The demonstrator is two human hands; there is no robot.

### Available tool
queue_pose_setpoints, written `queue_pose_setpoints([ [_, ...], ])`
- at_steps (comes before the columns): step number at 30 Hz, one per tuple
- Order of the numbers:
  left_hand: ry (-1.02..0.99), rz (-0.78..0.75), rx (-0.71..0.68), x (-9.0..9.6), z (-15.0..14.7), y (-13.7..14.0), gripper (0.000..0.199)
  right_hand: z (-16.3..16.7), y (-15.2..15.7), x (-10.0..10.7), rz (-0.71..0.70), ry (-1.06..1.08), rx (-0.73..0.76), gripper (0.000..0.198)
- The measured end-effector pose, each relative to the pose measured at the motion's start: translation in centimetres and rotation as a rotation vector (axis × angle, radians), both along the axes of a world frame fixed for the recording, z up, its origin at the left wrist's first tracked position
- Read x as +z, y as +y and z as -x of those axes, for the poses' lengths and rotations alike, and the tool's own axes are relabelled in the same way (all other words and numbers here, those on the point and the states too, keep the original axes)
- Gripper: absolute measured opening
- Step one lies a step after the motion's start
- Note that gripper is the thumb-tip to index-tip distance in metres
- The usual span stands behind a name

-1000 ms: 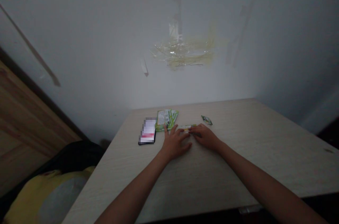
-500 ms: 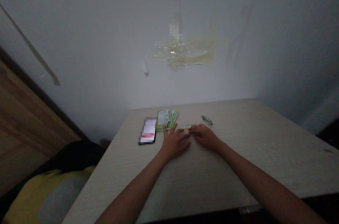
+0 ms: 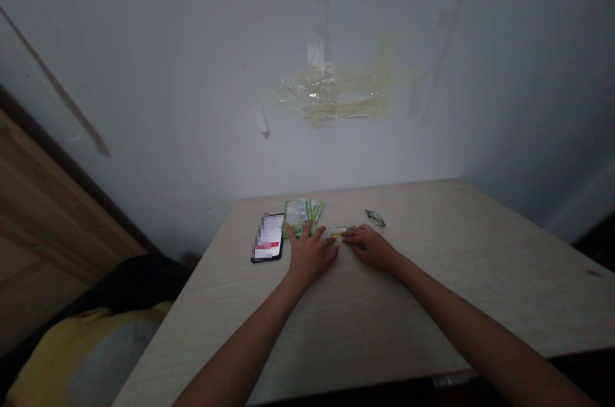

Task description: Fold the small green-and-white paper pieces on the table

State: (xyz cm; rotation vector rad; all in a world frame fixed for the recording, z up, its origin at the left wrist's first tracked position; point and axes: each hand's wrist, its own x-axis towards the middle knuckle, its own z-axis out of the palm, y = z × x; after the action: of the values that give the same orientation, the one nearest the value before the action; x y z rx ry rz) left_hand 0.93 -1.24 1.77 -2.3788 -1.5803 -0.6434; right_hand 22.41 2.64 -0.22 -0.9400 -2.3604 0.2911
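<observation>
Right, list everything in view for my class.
Table: one, pale, foreground
Wall: one, grey, background
Tape: count unclear, yellowish, on wall
Phone: one, black, left on table
Packet pile: one, green and white, beside phone
Narrow strip: one, green and yellow, right of pile
Small packet: one, green, right of strip
Wooden panel: one, brown, far left
Bundle: one, yellow and grey, lower left
Dark item: one, black, beside bundle
Left hand: one, bare, at pile
Right hand: one, bare, at narrow strip

table, right side: passage left open | left: obstructed by phone (image 3: 271,241), packet stack (image 3: 298,213) | beyond right hand (image 3: 372,248): obstructed by small packet (image 3: 375,218) | rear: closed by wall (image 3: 192,74)
</observation>
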Motion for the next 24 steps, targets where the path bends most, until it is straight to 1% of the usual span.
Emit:
queue_pose_setpoints([
  [5, 0.015, -0.007, 0.044, 0.3, 0.3, 0.3, 0.028, 0.0, -0.1, 0.3, 0.007, -0.004, 0.0, 0.033],
  [10, 0.05, -0.038, 0.064, 0.3, 0.6, 0.6, 0.027, 0.0, 0.0, 0.0, 0.008, 0.006, 0.002, 0.032],
  [18, 0.061, -0.06, 0.042, -0.1, 0.7, 0.6, 0.027, -0.2, 0.2, -0.3, 0.018, 0.01, 0.019, 0.032],
  [24, 0.059, -0.075, 0.013, -0.7, 0.7, 0.8, 0.029, -0.2, 0.6, -0.9, 0.013, 0.046, 0.021, 0.032],
])
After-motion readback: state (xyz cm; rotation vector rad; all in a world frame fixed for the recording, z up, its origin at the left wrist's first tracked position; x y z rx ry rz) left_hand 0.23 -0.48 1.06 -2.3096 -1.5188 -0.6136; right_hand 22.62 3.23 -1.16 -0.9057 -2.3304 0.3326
